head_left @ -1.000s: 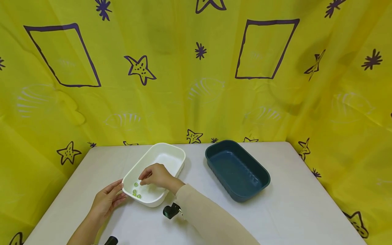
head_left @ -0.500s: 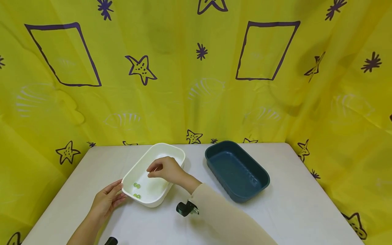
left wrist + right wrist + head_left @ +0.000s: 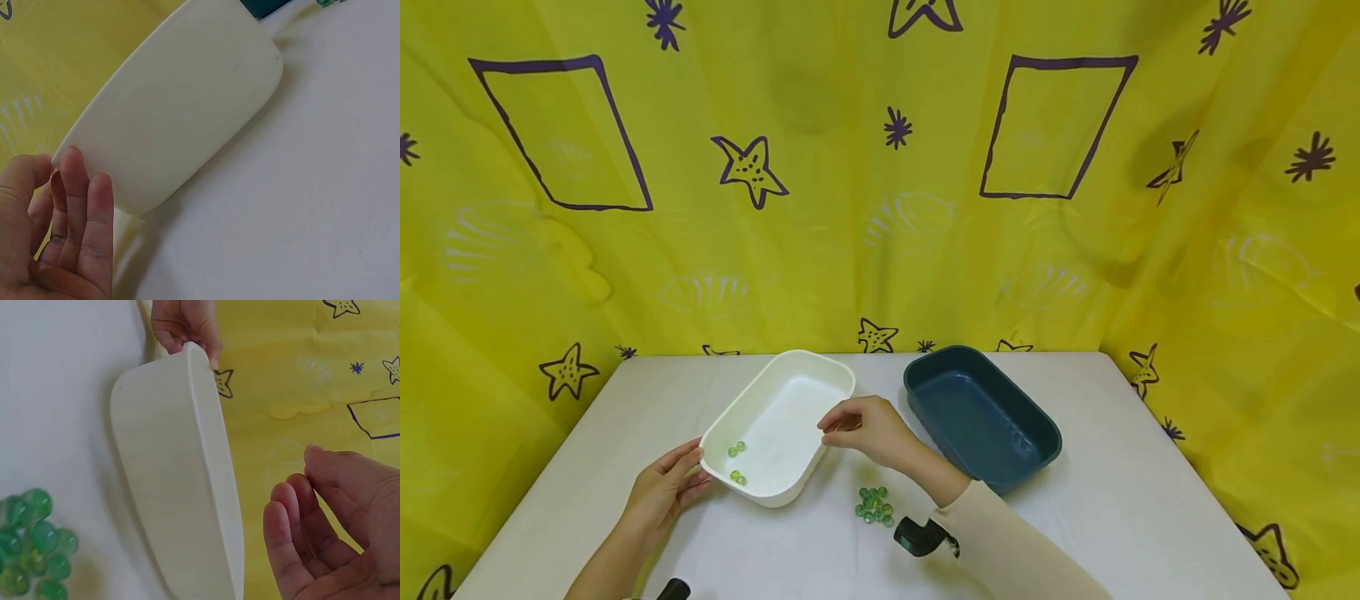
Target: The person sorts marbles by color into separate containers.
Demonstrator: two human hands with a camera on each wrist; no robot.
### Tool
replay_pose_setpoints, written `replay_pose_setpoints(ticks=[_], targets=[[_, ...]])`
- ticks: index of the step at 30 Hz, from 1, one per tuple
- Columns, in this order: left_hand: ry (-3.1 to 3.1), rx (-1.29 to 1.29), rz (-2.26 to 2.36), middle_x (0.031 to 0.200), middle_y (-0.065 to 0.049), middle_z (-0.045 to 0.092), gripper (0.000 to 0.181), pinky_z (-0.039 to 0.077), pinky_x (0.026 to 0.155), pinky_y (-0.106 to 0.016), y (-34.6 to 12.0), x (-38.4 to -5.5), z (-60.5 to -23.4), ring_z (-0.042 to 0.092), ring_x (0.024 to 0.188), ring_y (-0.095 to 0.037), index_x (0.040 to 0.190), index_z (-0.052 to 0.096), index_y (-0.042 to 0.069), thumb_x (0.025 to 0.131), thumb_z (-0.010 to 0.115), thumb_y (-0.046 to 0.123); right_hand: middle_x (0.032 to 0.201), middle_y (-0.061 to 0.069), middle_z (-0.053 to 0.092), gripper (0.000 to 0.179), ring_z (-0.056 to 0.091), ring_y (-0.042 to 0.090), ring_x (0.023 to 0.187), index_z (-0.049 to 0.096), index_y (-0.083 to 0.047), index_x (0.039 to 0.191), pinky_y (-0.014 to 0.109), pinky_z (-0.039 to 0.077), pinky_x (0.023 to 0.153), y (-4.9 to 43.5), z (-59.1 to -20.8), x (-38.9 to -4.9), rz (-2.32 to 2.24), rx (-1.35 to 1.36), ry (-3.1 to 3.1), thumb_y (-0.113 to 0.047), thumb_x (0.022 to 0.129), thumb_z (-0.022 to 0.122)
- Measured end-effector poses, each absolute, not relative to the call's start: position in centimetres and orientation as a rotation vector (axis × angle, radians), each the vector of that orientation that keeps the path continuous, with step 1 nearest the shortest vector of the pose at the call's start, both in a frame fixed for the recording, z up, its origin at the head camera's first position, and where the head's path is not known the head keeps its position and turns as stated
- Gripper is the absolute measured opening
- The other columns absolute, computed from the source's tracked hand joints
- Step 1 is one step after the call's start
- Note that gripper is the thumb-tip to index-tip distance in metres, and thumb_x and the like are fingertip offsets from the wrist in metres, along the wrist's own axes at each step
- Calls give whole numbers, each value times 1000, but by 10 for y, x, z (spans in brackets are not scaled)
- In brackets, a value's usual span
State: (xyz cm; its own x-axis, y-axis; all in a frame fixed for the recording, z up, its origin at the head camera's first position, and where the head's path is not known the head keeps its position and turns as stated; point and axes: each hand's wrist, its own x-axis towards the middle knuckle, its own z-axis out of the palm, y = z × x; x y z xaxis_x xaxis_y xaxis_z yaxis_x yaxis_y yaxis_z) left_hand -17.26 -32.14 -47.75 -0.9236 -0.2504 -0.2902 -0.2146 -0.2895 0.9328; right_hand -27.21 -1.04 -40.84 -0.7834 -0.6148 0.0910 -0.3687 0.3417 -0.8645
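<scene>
My left hand (image 3: 662, 492) grips the near left corner of the white tub (image 3: 782, 450), thumb over the rim and fingers against the outer wall; the left wrist view shows this hand (image 3: 69, 231) close up. Several small green marbles (image 3: 733, 477) lie inside at the tub's left end. My right hand (image 3: 868, 429) hovers at the tub's right rim, thumb and forefinger tips close together. Nothing shows between the fingers of this hand (image 3: 337, 519) in the right wrist view. A cluster of green marbles (image 3: 874, 506) rests on the table below it.
To the right stands a dark teal tub (image 3: 981, 417) with no contents showing, partly behind the right forearm. The white tabletop (image 3: 1150, 517) ends at a yellow curtain (image 3: 820, 250) with sea drawings. A black wrist camera (image 3: 920, 536) hangs beneath the right sleeve.
My right hand has risen from over the marbles in the white tub and moved right to its rim, uncovering the marble cluster on the table. Marbles in the tub shifted slightly; my left hand stays put.
</scene>
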Motion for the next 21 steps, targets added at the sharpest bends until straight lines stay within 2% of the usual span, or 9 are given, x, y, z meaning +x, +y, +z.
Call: replay_pose_setpoints(ticks=[7, 14, 21], targets=[[-1852, 611, -2431, 84, 8, 70, 29, 60, 75, -21, -320, -173, -478, 69, 72, -5, 86, 73, 39, 101, 58, 19, 88, -4, 72, 9, 61, 9, 80, 76, -12, 96, 19, 54, 72, 21, -422, -263, -1407, -840, 2419, -12, 86, 76], [-1855, 606, -2424, 84, 9, 69, 28, 60, 76, -21, -320, -173, -478, 68, 72, -6, 86, 73, 38, 101, 58, 19, 88, 3, 73, 14, 63, 7, 77, 74, -2, 96, 19, 55, 70, 47, -438, -253, -1481, -822, 2392, -11, 85, 77], [-1859, 612, -2420, 85, 9, 68, 28, 60, 76, -22, -320, -174, -478, 68, 72, -5, 86, 72, 38, 101, 58, 19, 89, 4, 74, 13, 63, 4, 75, 75, -2, 95, 18, 55, 69, 64, -458, -246, -1494, -789, 2407, -9, 84, 77]])
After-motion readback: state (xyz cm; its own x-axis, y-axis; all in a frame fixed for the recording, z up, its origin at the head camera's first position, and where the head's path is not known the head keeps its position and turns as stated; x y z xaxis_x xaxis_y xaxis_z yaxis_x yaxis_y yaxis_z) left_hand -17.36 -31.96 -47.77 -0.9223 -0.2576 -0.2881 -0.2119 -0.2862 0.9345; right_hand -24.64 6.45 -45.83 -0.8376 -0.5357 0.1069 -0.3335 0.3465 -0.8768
